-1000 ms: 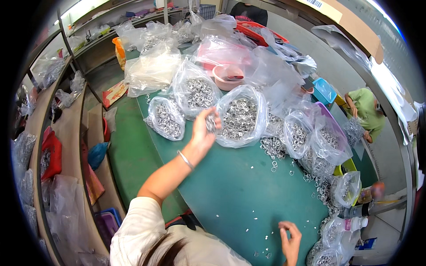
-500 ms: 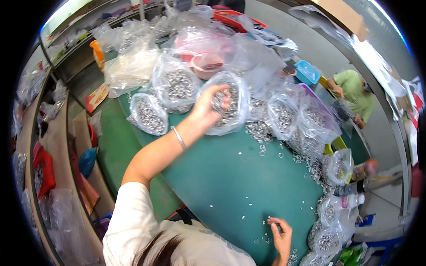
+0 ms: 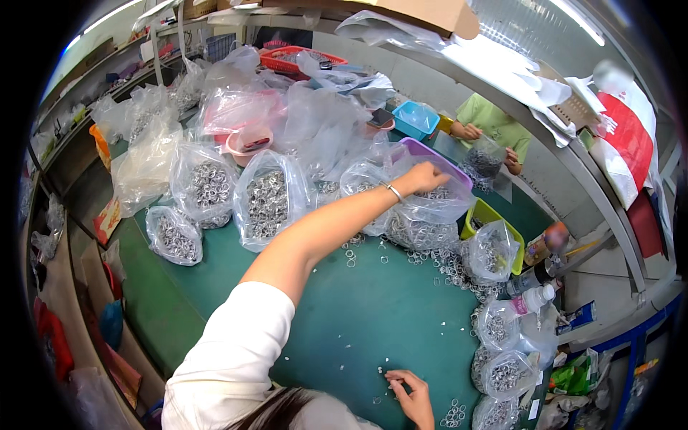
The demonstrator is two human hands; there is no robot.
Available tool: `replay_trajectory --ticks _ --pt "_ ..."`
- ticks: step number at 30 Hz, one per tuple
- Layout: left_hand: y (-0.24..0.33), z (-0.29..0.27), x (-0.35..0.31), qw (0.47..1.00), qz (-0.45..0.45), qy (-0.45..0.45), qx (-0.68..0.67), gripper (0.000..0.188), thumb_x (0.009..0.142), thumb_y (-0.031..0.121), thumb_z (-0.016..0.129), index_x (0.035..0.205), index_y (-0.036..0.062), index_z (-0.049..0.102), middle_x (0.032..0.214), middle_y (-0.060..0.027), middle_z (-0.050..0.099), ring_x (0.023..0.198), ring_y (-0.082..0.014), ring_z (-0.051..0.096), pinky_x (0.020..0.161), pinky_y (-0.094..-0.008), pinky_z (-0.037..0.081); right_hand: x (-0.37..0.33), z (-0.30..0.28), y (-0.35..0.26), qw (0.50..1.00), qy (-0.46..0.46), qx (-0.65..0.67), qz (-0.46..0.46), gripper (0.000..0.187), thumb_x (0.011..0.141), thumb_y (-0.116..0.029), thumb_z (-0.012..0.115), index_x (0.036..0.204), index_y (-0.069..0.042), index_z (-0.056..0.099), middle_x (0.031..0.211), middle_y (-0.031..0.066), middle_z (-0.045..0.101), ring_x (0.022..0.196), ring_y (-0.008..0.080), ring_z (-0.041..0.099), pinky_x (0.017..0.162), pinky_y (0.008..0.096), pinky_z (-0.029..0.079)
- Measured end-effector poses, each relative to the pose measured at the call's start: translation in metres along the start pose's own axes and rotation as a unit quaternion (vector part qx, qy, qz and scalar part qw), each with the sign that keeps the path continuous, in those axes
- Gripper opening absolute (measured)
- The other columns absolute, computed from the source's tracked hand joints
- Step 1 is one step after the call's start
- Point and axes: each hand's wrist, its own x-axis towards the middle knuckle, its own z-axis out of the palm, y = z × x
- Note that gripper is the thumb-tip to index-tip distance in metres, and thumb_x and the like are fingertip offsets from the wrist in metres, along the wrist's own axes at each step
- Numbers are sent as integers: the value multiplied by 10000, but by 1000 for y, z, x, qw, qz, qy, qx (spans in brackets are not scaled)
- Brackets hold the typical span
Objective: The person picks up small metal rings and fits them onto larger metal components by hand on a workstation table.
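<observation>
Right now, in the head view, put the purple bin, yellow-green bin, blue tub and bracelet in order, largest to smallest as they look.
1. Purple bin and yellow-green bin: both partly covered, so I can't rank these two.
2. Blue tub.
3. Bracelet, clearly smallest.

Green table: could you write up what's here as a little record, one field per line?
Surface: green table
Left hand: over a clear bag of metal rings by a purple tub; whether it holds anything is unclear
Right hand: thumb and forefinger apart, near small white bits
Loose: metal rings scattered beside the bags
Across the table: person in a light green shirt, holding a filled clear bag
</observation>
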Motion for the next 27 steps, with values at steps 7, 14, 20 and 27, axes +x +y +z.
replay_trajectory --ticks 7,14,20,27 --pt "13 -43 -46 985 127 19 119 334 882 318 517 1014 40 647 966 -200 638 932 -383 594 835 -426 460 23 -1 -22 983 -102 -86 -129 148 809 7 573 944 11 632 897 120 641 807 218 622 740 291 483" --pt "89 -52 -308 957 176 210 -92 142 819 58 560 937 22 631 988 -109 601 962 -244 572 869 -351 441 77 46 -63 893 -268 -175 -317 147 798 -37 598 936 10 614 920 160 614 871 342 574 786 377 457" --pt "53 -6 -535 863 -134 479 -86 177 822 -66 506 913 23 628 963 -75 542 874 -146 533 743 -258 437 89 132 -100 798 -415 -176 -401 123 797 -23 591 915 11 598 880 158 608 853 340 575 774 382 456" --pt "-28 55 -660 839 -410 359 13 309 814 122 600 1110 59 539 1218 -112 428 1129 -288 426 926 -395 383 91 226 -122 786 -472 -212 -338 152 807 -1 589 954 39 596 820 153 603 687 269 569 654 339 460"
